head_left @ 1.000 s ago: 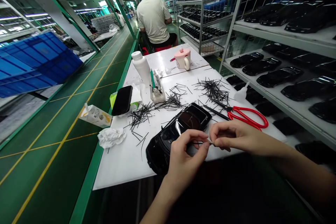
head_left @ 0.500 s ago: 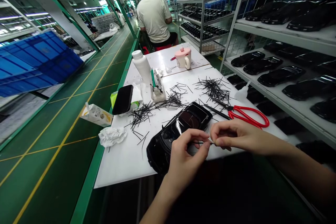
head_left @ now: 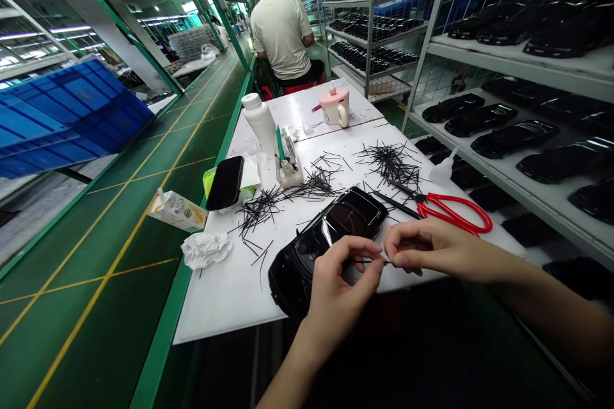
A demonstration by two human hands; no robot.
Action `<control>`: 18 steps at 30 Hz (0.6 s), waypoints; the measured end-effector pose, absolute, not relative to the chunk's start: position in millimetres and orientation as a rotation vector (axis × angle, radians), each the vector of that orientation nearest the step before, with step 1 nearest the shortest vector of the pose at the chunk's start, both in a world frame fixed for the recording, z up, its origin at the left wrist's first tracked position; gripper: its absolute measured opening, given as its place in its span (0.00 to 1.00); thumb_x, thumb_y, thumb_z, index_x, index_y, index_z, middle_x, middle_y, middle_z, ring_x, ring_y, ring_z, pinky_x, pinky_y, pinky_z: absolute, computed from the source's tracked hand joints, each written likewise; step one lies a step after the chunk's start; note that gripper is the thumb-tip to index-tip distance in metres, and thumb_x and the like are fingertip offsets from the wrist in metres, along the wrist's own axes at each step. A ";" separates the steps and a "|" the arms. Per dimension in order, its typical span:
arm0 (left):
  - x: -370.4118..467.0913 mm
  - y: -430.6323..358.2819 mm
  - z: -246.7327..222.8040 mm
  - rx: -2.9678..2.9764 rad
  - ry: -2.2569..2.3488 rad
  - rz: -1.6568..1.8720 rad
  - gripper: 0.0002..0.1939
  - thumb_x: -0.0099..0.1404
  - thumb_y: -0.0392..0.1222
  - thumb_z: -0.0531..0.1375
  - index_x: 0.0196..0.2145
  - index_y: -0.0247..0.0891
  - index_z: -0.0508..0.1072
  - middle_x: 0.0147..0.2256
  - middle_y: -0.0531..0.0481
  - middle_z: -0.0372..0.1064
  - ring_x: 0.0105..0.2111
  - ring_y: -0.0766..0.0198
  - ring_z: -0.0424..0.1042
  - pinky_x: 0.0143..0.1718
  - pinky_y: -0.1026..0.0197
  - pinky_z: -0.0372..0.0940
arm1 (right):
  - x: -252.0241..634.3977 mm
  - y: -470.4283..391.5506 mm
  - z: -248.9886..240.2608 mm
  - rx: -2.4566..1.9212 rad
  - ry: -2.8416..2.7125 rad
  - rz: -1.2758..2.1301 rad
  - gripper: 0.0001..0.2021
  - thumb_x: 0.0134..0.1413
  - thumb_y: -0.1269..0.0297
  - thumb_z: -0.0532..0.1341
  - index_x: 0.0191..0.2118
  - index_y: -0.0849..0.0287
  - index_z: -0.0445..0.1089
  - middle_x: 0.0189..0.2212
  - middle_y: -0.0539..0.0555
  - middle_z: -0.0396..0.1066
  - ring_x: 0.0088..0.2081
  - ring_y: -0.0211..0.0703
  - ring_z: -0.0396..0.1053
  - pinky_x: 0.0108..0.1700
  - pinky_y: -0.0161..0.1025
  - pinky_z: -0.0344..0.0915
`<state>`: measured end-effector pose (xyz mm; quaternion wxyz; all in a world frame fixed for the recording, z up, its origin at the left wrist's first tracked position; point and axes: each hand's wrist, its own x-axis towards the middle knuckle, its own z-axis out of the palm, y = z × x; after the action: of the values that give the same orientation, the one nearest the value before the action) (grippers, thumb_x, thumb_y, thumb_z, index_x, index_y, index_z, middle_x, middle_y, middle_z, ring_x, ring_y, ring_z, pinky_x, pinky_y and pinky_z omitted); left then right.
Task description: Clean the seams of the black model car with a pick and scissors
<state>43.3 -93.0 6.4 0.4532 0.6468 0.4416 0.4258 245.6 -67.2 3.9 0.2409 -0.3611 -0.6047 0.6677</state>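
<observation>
At the table edge, left hand (head_left: 338, 284) and right hand (head_left: 429, 249) pinch one thin black strip (head_left: 367, 261) over the black car shell (head_left: 326, 243); not fitted yet, loose strips (head_left: 391, 163) left

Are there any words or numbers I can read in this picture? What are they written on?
None can be read.
The small carton on the green belt has print, but it is too small and blurred.
The white bottle, the pink mug, the phone and the red scissors show no text.
The left hand and right hand pinch a thin black strip with no markings.
</observation>
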 end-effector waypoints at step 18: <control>41.0 -90.4 3.6 1.669 1.088 0.990 0.01 0.62 0.35 0.62 0.33 0.38 0.75 0.32 0.50 0.76 0.31 0.66 0.72 0.35 0.65 0.68 | 246.7 -64.1 0.8 -0.994 -1.741 1.799 0.12 0.59 0.54 0.63 0.37 0.60 0.70 0.29 0.50 0.65 0.30 0.37 0.62 0.33 0.35 0.59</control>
<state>41.0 -90.4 3.6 0.4424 0.6728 0.4385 0.3992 246.7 -64.1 0.8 0.2221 -0.3599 -0.6302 0.6511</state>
